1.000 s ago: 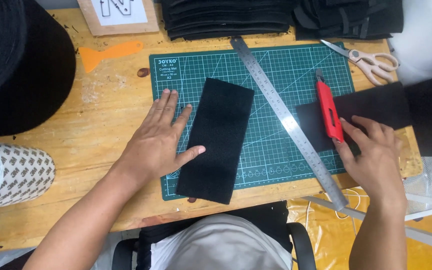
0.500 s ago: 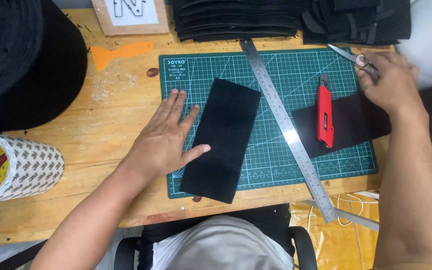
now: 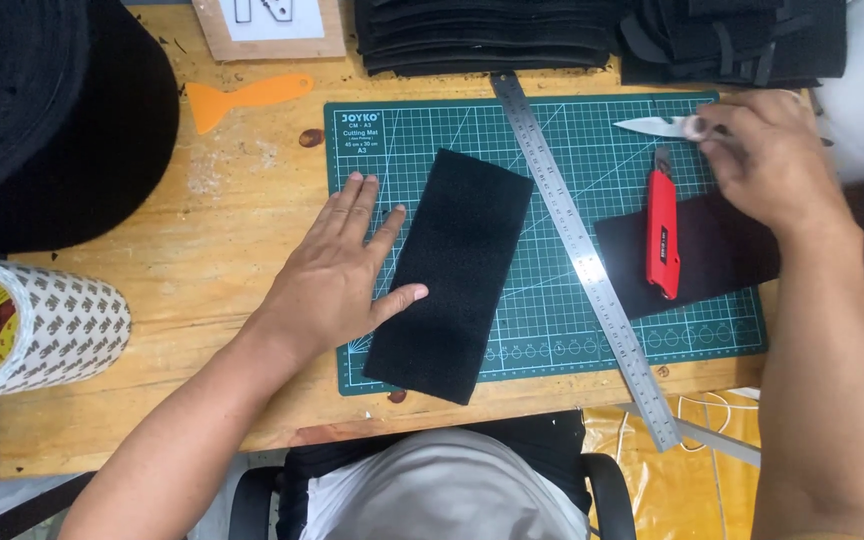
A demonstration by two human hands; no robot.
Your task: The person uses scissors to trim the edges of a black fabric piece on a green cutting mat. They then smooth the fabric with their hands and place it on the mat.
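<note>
Bright, even overhead light, soft shadows; sharp overall, with motion blur on the right hand (image 3: 767, 160).

A framed sign (image 3: 270, 25) is lying at the far edge of the tabletop (image 3: 222, 230), left of centre: a white card with dark block shapes inside a light wooden frame, cut off by the picture's top. A small white printed label (image 3: 361, 131) is sitting in the far left corner of the green cutting mat (image 3: 552, 300).
</note>
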